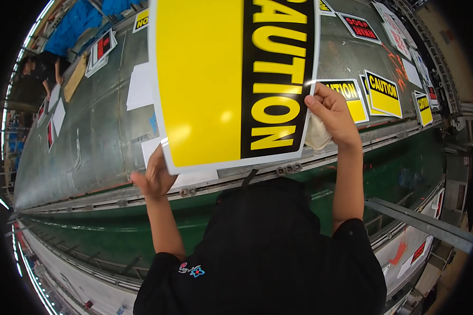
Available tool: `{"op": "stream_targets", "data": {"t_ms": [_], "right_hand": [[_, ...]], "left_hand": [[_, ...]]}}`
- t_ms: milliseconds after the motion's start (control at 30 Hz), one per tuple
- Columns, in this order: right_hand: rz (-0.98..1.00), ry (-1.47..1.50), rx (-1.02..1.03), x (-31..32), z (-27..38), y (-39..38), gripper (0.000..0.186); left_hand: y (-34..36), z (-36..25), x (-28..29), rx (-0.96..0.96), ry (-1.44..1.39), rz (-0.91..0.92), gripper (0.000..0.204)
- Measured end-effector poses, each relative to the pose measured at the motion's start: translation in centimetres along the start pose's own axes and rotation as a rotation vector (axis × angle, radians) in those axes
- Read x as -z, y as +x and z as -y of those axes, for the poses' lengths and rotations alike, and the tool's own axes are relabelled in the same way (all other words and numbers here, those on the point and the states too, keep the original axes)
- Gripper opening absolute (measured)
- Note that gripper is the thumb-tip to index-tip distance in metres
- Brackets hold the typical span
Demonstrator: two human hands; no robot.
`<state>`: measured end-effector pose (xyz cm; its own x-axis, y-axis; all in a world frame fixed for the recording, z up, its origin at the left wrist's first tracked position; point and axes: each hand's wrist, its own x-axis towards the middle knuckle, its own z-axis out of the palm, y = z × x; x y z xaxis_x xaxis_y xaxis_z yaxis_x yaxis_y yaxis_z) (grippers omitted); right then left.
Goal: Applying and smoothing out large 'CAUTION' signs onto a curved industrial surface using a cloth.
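A large yellow sign (199, 79) with a black band and yellow lettering is held up in front of me, turned sideways. My right hand (331, 113) pinches its right edge between thumb and fingers. At the lower left corner is my left hand (157, 176), its thumb stretched away to the left. The left fingers are partly hidden behind the sign, close to its edge. Below my right hand is a cream cloth (318, 134), partly covered by the sign. White sheets (142, 86) lie on the grey table to the left of the sign.
More yellow and black signs (383, 94) lie on the grey table (105, 131) at the right. A red and black sign (359, 28) is farther back. At the far left a person (47, 68) reaches over sheets. A metal rail (376, 137) edges the table's near side.
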<state>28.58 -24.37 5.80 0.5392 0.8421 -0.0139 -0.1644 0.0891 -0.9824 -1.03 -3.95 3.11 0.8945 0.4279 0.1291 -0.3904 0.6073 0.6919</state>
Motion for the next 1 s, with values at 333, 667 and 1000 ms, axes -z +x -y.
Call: {"op": "stream_targets", "data": {"t_ms": [333, 667, 1000], "right_hand": [[-0.419, -0.535, 0.356, -1.7, 5.0, 1.6, 0.018], [0.080, -0.954, 0.900, -13.2, -0.1, -1.0, 0.035], [-0.268, -1.180, 0.881, -9.2, 0.1, 0.4, 0.034]], "left_hand": [[1.5, 1.8, 0.4, -0.068, 0.281, -0.421, 0.040], [1.1, 4.5, -1.4, -0.119, 0.014, -0.433, 0.043], [-0.4, 4.5, -3.1, -0.179, 0.017, -0.238, 0.041]]}}
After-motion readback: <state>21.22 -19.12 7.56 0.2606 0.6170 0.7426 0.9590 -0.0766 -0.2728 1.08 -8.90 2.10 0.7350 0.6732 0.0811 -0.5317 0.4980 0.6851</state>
